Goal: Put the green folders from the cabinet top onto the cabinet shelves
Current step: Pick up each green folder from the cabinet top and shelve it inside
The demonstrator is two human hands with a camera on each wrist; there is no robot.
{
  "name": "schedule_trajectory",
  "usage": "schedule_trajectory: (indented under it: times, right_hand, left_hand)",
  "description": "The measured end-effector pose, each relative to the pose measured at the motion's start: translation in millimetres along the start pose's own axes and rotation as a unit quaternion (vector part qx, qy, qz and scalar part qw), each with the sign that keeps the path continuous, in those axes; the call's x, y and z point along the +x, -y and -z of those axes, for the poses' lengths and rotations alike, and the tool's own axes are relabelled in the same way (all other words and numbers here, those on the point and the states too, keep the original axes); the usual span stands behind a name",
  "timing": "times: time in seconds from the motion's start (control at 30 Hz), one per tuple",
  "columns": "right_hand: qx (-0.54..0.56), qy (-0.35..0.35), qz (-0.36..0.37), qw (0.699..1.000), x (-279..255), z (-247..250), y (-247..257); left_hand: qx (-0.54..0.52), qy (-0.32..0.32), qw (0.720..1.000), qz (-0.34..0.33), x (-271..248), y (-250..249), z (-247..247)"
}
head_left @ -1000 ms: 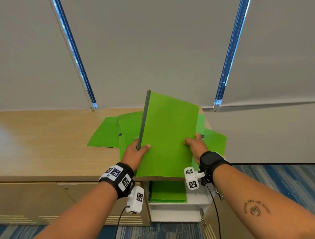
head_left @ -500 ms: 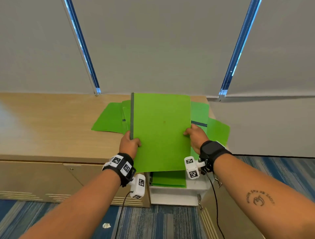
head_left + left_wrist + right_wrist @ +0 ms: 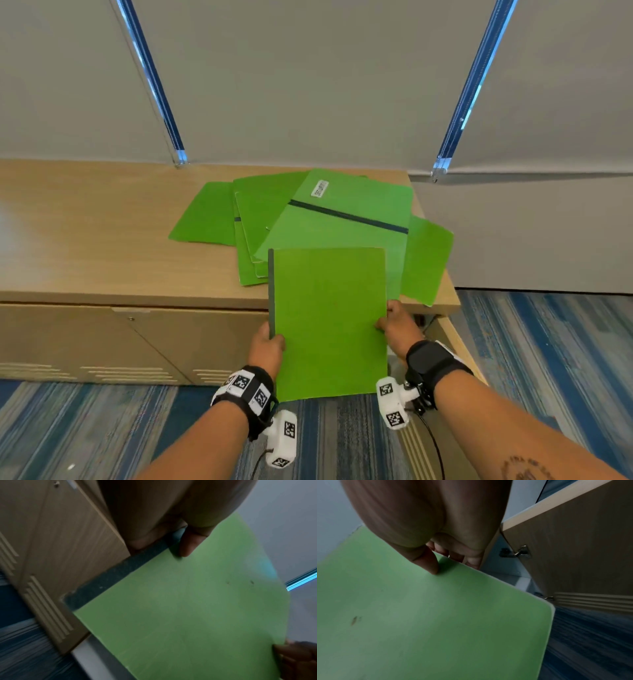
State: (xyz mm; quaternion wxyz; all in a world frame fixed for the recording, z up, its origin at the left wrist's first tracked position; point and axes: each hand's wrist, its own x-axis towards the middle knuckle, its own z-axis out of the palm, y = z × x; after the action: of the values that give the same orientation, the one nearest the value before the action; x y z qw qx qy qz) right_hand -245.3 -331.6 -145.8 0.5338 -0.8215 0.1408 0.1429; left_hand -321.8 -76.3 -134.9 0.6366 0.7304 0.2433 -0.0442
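Observation:
I hold one green folder with a dark spine in front of the cabinet, below its top edge. My left hand grips the spine side, thumb on the cover; the same folder fills the left wrist view. My right hand pinches the opposite edge, thumb on top and fingers underneath, as the right wrist view shows on the folder. Several more green folders lie fanned out on the wooden cabinet top. The held folder hides the shelves.
The open cabinet door with metal hinges stands at the right of my right hand. Closed cabinet doors run to the left. Striped blue carpet covers the floor. Grey window blinds hang behind the cabinet.
Both hands have brought the folder down and toward me, from upright above the pile to below the cabinet's top edge. The view has pulled back and tilted down.

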Motion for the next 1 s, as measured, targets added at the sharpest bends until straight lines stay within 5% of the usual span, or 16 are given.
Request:
schedule_trajectory:
  times: [0.27,0.5,0.77,1.0]
  right_hand:
    - [-0.036,0.040,-0.067,0.996,-9,-39,-60]
    - [-0.082,0.084,-0.123,0.985,15,-69,-173]
    - [0.028,-0.002,-0.179,0.983,75,-59,-218]
    - [0.008,-0.010,-0.156,0.988,154,-63,-241]
  left_hand:
    - [0.050,-0.030,0.994,0.092,21,94,-7]
    - [0.113,-0.006,0.980,0.166,36,206,-31]
    - [0.094,0.015,0.987,0.133,97,220,-101]
    - [0.142,0.023,0.986,0.082,198,211,-144]
